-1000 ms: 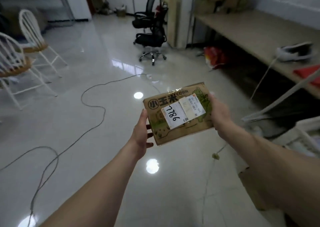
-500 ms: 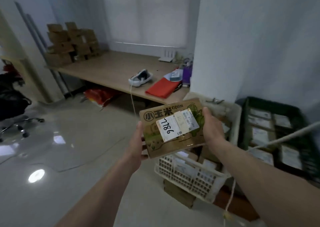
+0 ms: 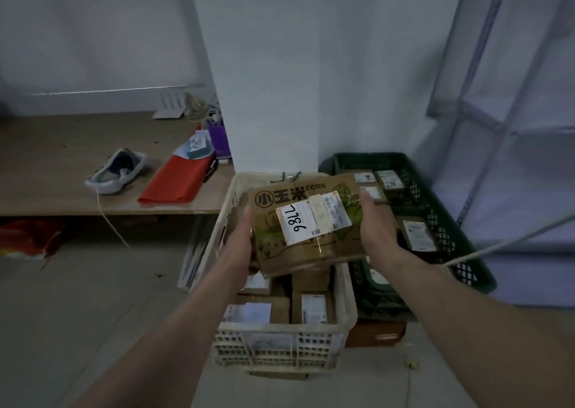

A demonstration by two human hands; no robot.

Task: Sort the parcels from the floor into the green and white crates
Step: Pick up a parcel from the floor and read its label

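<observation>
Both arms reach forward, forearms angling in toward each other, and the parcel (image 3: 306, 224) rides between the two hands. The left hand (image 3: 238, 246) clamps the carton's left edge: thumb laid straight along the top of that edge, the rest of its fingers tucked underneath and out of sight. The right hand (image 3: 376, 225) takes the opposite edge the same way, thumb up by the far corner, wrist bent a little inward, its fingers wrapped under the cardboard. So both sets of fingers are gripping the parcel, which hangs in the air with its top face turned up to the camera. It's a brown carton printed CORN with a green drawing, and a white label with 7186 written by hand.

Straight below the fingers sits the white crate (image 3: 280, 330), with several brown boxes (image 3: 312, 309) packed in its bottom. Just right of the right fingers is the green crate (image 3: 448, 221), side by side with the white one and holding labelled packets (image 3: 417, 235) of its own. A pale cable (image 3: 504, 239) crosses over its right side.

Well left of the left fingers, a low wooden table (image 3: 46, 158) carries a grey-and-white object (image 3: 119, 171) and a red sheet (image 3: 177, 180). Beyond the fingers rises a white pillar (image 3: 280, 65).
</observation>
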